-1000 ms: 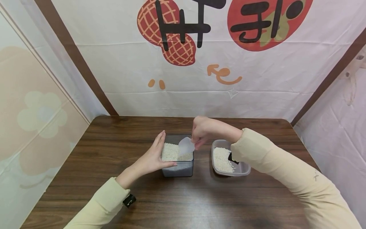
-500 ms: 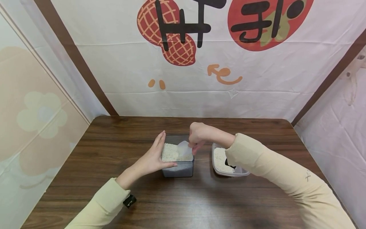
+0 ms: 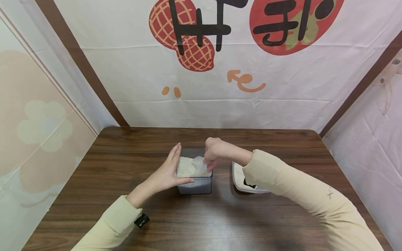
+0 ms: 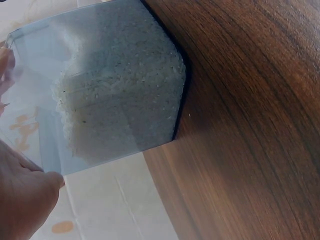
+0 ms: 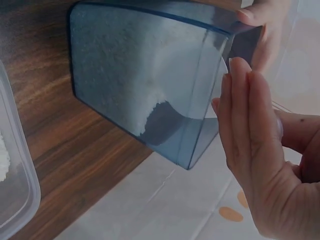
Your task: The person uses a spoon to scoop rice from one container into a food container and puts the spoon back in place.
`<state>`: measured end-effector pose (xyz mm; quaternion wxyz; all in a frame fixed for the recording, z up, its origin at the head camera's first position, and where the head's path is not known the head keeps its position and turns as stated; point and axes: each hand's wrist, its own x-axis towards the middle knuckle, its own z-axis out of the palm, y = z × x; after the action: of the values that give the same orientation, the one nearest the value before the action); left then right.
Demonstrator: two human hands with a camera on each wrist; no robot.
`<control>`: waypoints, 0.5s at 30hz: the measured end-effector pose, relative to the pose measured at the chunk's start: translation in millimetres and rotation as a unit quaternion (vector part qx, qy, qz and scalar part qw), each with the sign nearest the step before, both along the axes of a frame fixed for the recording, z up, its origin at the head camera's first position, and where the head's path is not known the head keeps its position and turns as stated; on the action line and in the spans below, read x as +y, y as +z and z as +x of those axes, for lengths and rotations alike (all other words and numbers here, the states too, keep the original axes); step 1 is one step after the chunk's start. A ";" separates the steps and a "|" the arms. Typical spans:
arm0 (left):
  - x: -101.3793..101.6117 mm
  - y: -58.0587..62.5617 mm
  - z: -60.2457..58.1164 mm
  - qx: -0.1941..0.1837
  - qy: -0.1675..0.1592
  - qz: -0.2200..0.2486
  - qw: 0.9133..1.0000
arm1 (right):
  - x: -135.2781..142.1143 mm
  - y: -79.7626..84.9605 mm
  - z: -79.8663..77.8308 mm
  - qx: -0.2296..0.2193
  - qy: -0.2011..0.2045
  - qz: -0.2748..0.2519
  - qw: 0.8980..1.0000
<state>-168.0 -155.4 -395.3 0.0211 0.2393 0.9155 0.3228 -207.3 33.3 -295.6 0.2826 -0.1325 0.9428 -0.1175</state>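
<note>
In the head view, a transparent grey-blue rectangular container of white rice stands on the table. My left hand grips its left side, thumb along the front rim and fingers toward the back corner. The left wrist view shows the rice through the wall. My right hand pinches the handle of a translucent white scoop above the container's right side. Through the wall, the right wrist view shows the scoop's bowl dipped inside, against the rice; its handle is mostly hidden by my fingers.
A clear plastic tub holding rice stands right of the container, partly covered by my right sleeve. The wooden table meets a printed white cloth wall at the back.
My right hand has moved left and down, and the scoop has sunk lower into the container. The right sleeve now covers more of the tub. My left hand stays in place.
</note>
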 end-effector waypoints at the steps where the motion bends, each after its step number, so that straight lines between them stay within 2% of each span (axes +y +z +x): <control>1: -0.1 0.3 0.2 -0.001 -0.001 0.001 1.000 | -0.4 -1.1 0.6 0.001 0.000 -0.004 1.000; 4: -0.4 1.2 0.9 -0.004 -0.002 0.003 1.000 | -1.8 -3.2 2.6 0.006 -0.004 -0.015 1.000; 9: -1.1 2.4 1.4 -0.011 -0.003 0.003 1.000 | -7.3 -11.0 0.6 0.001 -0.036 -0.026 0.999; 11: -1.9 2.6 1.1 -0.011 -0.003 0.003 1.000 | -6.3 -14.6 0.6 0.016 -0.024 -0.039 0.999; 12: -2.3 2.8 1.1 -0.011 -0.003 0.003 1.000 | -1.9 -32.2 -9.5 0.024 0.002 -0.087 0.996; 13: -2.8 2.6 0.9 -0.010 -0.002 0.003 1.000 | 3.2 -52.3 -21.0 0.035 0.034 -0.141 0.989; 15: -3.6 2.5 0.6 -0.008 -0.002 0.004 1.000 | 11.9 -90.3 -42.3 0.052 0.106 -0.244 0.962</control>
<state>-167.3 -159.1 -392.8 0.0280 0.2382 0.9136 0.3282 -249.7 45.2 -385.8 0.2034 -0.3028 0.8791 -0.3067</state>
